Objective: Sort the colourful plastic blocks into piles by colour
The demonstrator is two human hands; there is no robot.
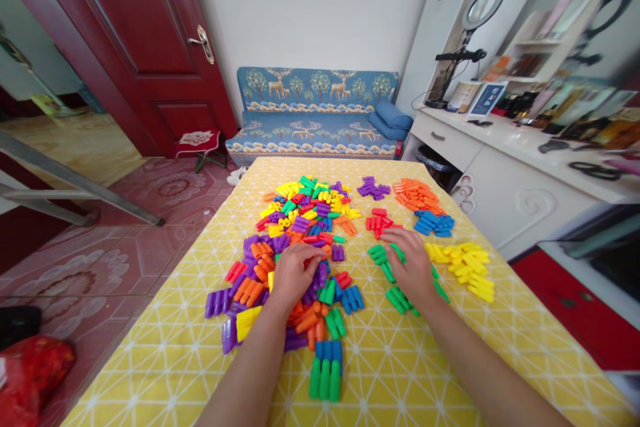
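Note:
My left hand (296,272) is over the big mixed pile of plastic building pieces (300,223), its fingers and thumb drawn together in a pinch. Whatever may be between those fingertips is hidden. Purple pieces (339,253) and orange pieces (249,291) lie around it. My right hand (413,265) hovers low over a loose group of green pieces (399,300), thumb and fingers apart, partly covering them. Just beyond its fingertips lie red pieces (379,221). Near me, a green piece (325,379) rests against a blue one (329,349).
Separate groups of purple (373,188), orange (417,196), blue (434,223) and yellow pieces (467,265) lie along the right of the yellow patterned tablecloth (175,353). A blue sofa (320,113) stands beyond the table, a white dresser (500,153) to the right.

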